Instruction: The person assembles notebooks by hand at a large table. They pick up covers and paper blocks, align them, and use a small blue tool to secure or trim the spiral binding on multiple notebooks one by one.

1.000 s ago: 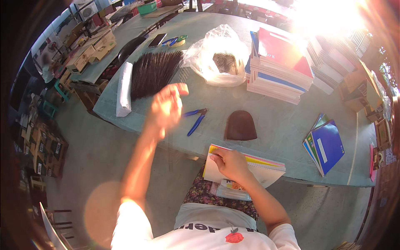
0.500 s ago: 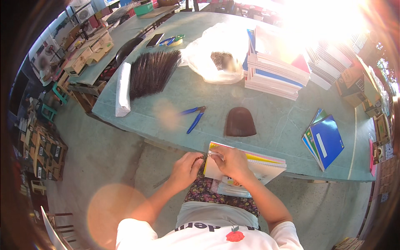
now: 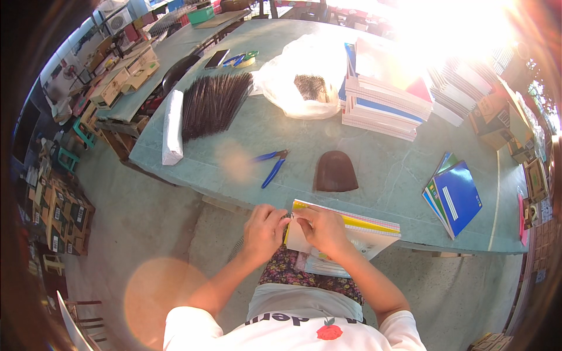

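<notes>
Right hand has its grip clamped on white-paged, yellow-edged paper notebook, left end, at counter's near edge. Left hand at notebook's left edge, can't tell its grip. Blue-handled pliers farther left, on counter.

Workshop, large worktable, stacked notebooks, cardboard boxes

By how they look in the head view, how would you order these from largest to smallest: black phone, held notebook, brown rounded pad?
1. Held notebook, although partly covered
2. Brown rounded pad
3. Black phone, clearly smallest
</notes>
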### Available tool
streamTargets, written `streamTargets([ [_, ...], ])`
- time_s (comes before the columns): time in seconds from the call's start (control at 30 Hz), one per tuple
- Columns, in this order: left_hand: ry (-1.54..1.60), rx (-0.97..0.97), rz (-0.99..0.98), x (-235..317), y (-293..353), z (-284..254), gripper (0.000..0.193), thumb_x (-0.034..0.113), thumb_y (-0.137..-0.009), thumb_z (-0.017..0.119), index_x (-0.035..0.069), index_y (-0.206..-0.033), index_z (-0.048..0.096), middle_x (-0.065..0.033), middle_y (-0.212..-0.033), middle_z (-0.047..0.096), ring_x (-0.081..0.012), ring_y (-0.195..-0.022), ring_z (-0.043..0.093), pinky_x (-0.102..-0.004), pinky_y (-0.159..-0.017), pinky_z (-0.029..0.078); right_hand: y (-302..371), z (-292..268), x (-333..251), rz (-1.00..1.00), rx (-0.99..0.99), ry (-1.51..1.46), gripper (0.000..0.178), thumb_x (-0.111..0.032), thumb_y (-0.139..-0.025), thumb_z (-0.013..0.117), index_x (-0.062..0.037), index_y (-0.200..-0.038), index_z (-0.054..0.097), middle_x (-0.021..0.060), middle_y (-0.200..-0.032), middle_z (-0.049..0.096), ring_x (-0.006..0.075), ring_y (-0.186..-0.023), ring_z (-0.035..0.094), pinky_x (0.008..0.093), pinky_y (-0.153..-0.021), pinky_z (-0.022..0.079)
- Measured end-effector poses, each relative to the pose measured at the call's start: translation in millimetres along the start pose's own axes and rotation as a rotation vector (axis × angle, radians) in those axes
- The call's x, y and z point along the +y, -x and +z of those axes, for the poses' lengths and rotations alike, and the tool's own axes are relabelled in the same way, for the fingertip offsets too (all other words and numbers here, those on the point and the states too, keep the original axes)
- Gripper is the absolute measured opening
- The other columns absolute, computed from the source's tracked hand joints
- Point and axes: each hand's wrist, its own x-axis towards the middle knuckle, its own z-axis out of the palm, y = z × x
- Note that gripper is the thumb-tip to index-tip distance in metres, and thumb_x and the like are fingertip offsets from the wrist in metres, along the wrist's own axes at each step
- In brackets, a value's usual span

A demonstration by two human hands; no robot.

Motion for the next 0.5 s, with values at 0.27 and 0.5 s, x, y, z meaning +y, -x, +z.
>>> streamTargets([
  [0.27,-0.146,-0.263,0.023,-10,-11,-18,0.018,0.019,-0.079,0.064,0.006,-0.091,0.062,-0.0119,-0.081,0.059,-0.0274,-0.072,0.059,-0.0370,-0.062,0.047,6,-3,-8,-0.038,-0.037,0.002,0.017,-0.014,-0.079,0.060,-0.0090,-0.095,0.061,0.0094,-0.083,0.063,0.0281,-0.073,0.062,0.0395,-0.058,0.047],
  [0.5,0.261,-0.865,-0.270,-31,-39,-45,0.023,0.022,-0.082,0.062,0.003,-0.095,0.062,-0.0106,-0.080,0.061,-0.0211,-0.070,0.058,-0.0342,-0.063,0.046,5,-13,-10,0.010,-0.255,0.154,0.021,-0.028,-0.086,0.054,-0.0089,-0.093,0.059,0.0097,-0.083,0.063,0.0297,-0.076,0.061,0.0412,-0.061,0.046],
])
